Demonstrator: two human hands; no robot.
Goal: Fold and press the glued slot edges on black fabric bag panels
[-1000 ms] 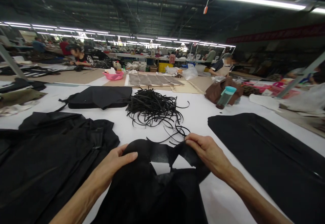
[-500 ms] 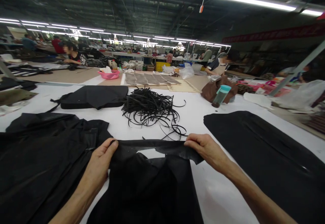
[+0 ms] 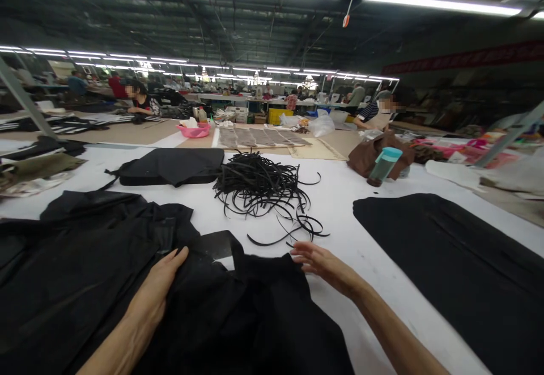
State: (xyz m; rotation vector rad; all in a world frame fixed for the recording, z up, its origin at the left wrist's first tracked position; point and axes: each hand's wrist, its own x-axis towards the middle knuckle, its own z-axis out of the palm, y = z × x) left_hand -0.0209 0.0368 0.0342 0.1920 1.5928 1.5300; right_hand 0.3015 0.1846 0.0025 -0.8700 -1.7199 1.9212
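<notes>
A black fabric piece (image 3: 250,312) lies flat on the white table (image 3: 340,205) right in front of me. My left hand (image 3: 159,287) rests palm down on its left part, fingers stretched out. My right hand (image 3: 318,263) hovers open at the piece's upper right corner, fingers spread, holding nothing. Just beyond the hands is a tangle of black strips (image 3: 261,185).
A pile of black garments (image 3: 72,261) lies at the left, a large flat black panel (image 3: 454,267) at the right. Farther back are a folded black piece (image 3: 170,165), a teal-capped bottle (image 3: 380,165), a brown bundle (image 3: 365,154) and a pink basin (image 3: 194,130). Other people work at distant tables.
Both hands held the fabric's top edge stretched between them; now they have let go, the piece lies flat, and the hands are open on and beside it.
</notes>
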